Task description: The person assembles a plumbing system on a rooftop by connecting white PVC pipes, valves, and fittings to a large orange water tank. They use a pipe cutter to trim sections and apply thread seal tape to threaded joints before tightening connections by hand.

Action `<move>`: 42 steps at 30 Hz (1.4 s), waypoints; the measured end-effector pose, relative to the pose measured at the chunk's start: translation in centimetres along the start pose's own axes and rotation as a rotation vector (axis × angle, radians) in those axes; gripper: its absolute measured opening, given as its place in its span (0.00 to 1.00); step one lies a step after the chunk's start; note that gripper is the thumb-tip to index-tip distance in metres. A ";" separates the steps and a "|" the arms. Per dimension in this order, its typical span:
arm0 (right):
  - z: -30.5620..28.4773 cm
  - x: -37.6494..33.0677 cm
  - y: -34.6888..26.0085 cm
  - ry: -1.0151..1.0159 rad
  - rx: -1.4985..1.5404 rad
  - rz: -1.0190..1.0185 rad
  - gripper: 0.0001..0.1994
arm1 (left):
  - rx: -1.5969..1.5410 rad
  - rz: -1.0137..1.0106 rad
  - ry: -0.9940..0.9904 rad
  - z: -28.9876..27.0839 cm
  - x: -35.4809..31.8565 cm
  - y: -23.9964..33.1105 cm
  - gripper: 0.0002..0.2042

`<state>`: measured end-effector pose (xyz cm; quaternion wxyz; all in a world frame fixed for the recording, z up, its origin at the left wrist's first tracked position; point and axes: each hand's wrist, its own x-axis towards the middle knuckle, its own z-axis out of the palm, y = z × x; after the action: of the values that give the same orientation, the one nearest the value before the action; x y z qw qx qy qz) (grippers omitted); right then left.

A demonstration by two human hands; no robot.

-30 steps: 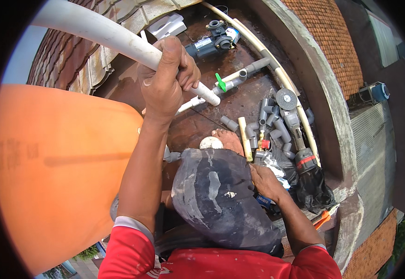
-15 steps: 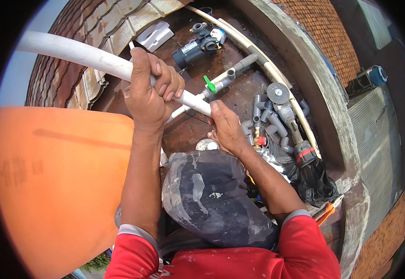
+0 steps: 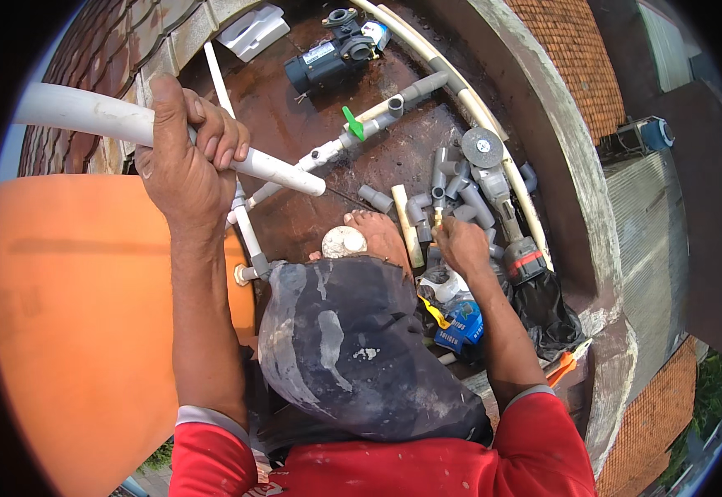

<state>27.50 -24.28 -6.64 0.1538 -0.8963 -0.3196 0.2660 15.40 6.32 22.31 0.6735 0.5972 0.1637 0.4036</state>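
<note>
Long white pipe point(image 3: 129, 124), held aloft.

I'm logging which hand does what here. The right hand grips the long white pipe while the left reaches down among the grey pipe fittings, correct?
No, the hands are swapped. In the head view the left hand grips the long white pipe, and the right hand reaches down among the grey pipe fittings.

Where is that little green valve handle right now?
In the head view, the green valve handle sits upper centre on a grey pipe, just below the dark pump.
</note>
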 end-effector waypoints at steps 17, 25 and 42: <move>5.2 6.6 -2.3 0.120 -0.161 -0.095 0.22 | 0.006 -0.014 0.017 0.7 -0.5 -1.6 0.25; -0.5 2.4 -2.6 -0.206 1.583 0.048 0.31 | -0.056 -0.006 -0.001 -0.4 0.1 -1.2 0.25; -8.4 -2.9 -10.8 -0.137 2.185 -0.367 0.22 | -0.402 -0.102 -0.022 6.4 3.1 -1.2 0.24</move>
<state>25.17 -19.02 6.08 0.8802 -0.2011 -0.0491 0.4270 22.25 4.34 23.52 0.8003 0.4462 0.1025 0.3872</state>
